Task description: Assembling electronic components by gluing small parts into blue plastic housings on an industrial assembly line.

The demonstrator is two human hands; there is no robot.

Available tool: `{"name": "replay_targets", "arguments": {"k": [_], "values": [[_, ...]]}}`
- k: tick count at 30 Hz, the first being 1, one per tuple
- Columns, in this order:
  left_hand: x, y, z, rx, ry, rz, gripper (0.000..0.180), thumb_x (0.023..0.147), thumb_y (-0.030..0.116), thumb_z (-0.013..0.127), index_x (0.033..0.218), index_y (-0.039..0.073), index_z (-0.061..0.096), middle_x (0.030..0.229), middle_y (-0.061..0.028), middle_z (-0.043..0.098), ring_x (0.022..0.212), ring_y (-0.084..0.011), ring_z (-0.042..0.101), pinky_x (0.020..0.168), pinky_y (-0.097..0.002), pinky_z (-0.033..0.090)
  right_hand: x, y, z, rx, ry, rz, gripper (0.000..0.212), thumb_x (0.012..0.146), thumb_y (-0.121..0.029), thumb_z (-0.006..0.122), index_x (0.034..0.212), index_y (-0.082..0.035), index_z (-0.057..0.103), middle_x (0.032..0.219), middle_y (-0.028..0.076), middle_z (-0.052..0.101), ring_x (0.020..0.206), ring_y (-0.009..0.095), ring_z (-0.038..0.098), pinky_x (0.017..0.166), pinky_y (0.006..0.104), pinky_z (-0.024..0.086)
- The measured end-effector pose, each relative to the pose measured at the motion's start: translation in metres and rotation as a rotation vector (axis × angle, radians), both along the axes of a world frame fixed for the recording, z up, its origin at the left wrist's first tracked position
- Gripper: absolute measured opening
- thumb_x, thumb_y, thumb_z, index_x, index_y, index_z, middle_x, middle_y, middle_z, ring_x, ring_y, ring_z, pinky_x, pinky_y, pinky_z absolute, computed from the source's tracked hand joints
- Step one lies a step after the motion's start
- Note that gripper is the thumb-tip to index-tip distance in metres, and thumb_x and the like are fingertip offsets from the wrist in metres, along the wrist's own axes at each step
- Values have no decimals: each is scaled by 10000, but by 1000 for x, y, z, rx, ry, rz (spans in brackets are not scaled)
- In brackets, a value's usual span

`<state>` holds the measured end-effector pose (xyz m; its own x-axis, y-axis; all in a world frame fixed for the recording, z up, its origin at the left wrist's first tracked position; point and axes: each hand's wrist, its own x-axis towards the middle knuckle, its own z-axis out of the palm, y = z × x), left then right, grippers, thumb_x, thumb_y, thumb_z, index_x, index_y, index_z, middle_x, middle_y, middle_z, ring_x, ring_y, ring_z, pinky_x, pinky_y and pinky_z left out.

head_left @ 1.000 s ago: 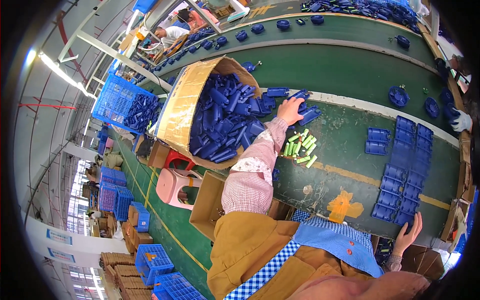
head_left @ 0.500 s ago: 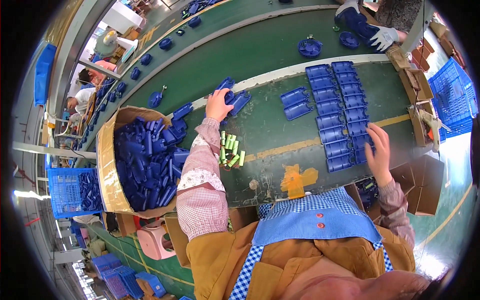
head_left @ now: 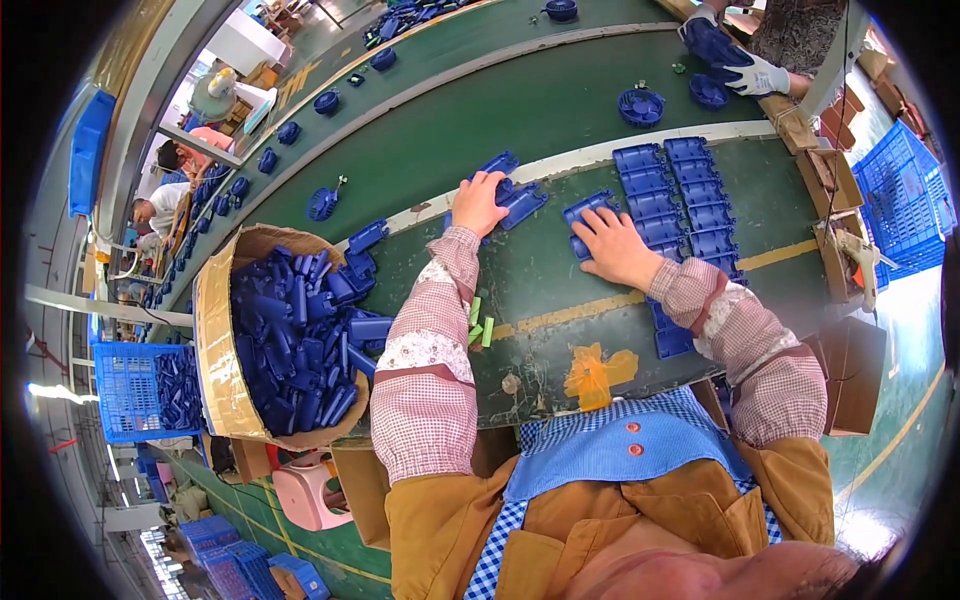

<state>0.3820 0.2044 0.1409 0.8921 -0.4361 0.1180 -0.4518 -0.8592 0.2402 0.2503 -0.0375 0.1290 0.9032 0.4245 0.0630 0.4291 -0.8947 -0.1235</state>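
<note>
My left hand (head_left: 479,206) is closed at the edge of a small group of blue plastic shells (head_left: 522,205) by the table's far edge, fingers curled onto them. My right hand (head_left: 622,250) lies over a separate pair of blue shells (head_left: 588,208), its fingers spread and touching them; the hand partly hides that pair. Right of it, two columns of curved blue shells (head_left: 708,190) lie side by side. My right forearm covers part of the nearer column. Beside my left sleeve, light-green cylindrical cells (head_left: 487,331) show, partly hidden.
A big cardboard box (head_left: 215,330) heaped with blue parts stands left, with a blue crate (head_left: 130,390) beyond. Across the green belt (head_left: 450,130), round blue fan-like parts (head_left: 641,106) sit near a co-worker's gloved hand (head_left: 757,76). Orange tape (head_left: 598,375) marks the near table edge.
My left hand has shifted right, and the shells by it have moved right too. My right hand has come left from the columns' right side onto the separate pair.
</note>
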Motion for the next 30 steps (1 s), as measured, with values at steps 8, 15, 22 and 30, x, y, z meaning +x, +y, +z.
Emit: {"name": "replay_targets", "arguments": {"k": [8, 15, 22, 30], "values": [[-13, -50, -3, -32, -11, -94, 588, 658, 181, 763, 1200, 140, 539, 1162, -76, 545, 1013, -344, 522, 911, -414, 453, -56, 7, 10, 115, 92, 170, 667, 721, -324, 721, 1289, -82, 469, 1271, 134, 452, 1186, 319, 422, 923, 461, 426], [-22, -75, -3, -194, -20, -153, 324, 788, 153, 641, 1098, 74, 590, 1096, -103, 585, 1004, -329, 569, 860, -403, 475, -35, -7, 24, 171, -75, 97, 507, 711, -245, 690, 1160, -60, 543, 1188, 122, 512, 1121, 301, 484, 887, 424, 452], [-27, -64, 10, -471, -45, -24, 267, 822, 138, 610, 1056, 9, 607, 1009, -171, 625, 947, -362, 594, 821, -410, 470, 4, -10, 9, 170, -200, 81, 466, 740, -240, 677, 1158, -73, 557, 1171, 104, 532, 1117, 279, 501, 875, 412, 471], [-33, 2, 13, -308, -124, 174, 273, 820, 179, 603, 1053, 36, 602, 1030, -150, 609, 963, -347, 587, 838, -433, 470, -2, -8, 18, 147, 17, 112, 372, 790, -254, 653, 1115, -83, 593, 1081, 79, 584, 1053, 274, 532, 859, 408, 476]]}}
